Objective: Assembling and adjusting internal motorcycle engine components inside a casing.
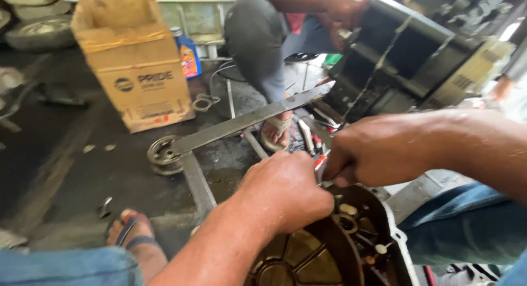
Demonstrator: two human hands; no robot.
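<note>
The grimy engine cover point(351, 247) sits low between your knees, inner side up. Your left hand point(285, 190) presses curled on its upper rim; your right hand point(379, 148) is clenched just above it, what it grips hidden. Beyond lie a flat metal bar point(247, 121), a pulley point(163, 153), a cardboard box point(134, 60) and another person's sandalled foot point(277, 129).

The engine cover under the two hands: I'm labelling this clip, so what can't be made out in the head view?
- Left hand: fist on the engine cover; its fingers and any grip are hidden by its own back.
- Right hand: closed, but what it grips is hidden.
- Cover: cut off by the bottom edge.
- Co-worker's hand on the black housing: blurred.
</note>
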